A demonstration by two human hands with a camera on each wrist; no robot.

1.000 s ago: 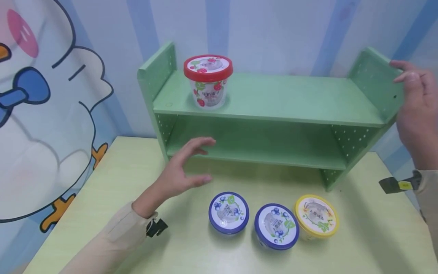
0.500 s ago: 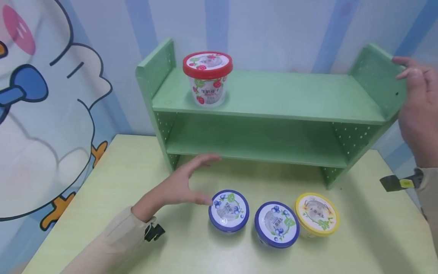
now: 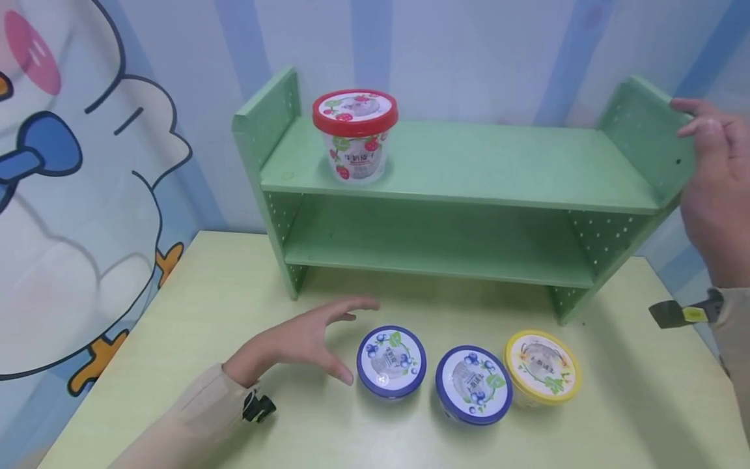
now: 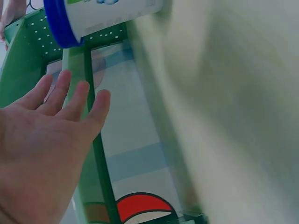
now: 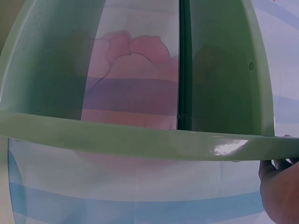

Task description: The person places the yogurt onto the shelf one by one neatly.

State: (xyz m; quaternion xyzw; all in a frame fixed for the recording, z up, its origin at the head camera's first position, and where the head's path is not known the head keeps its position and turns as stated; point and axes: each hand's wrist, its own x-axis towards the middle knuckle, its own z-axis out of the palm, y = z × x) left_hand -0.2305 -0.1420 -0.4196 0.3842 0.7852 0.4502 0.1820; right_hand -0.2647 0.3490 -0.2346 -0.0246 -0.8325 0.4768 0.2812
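My left hand [image 3: 301,339], thumb and fingers spread apart, is just left of a paper tub with a blue lid [image 3: 391,362] and blueberry print. No contact shows between them. In the left wrist view the palm [image 4: 51,135] faces the tub's blue rim [image 4: 60,23] with its fingers stretched out. At the far right, my right hand [image 3: 717,176] grips the upper edge of the green shelf's side panel [image 3: 644,143]. The right wrist view shows its curled fingers [image 5: 282,182] at the panel edge. A strawberry tub with a red lid [image 3: 355,137] stands upright on the top shelf, toward the left.
A second blue-lidded tub [image 3: 473,385] and a yellow-lidded tub [image 3: 542,367] stand close together on the pale table [image 3: 234,273], right of the first. The two-tier shelf's lower board [image 3: 439,244] sits behind them. A wall with a cartoon bird [image 3: 70,228] borders the left side.
My left hand has come down from in front of the lower shelf to the left blue-lidded tub's side, its fingers still spread. The right hand keeps its place on the shelf panel.
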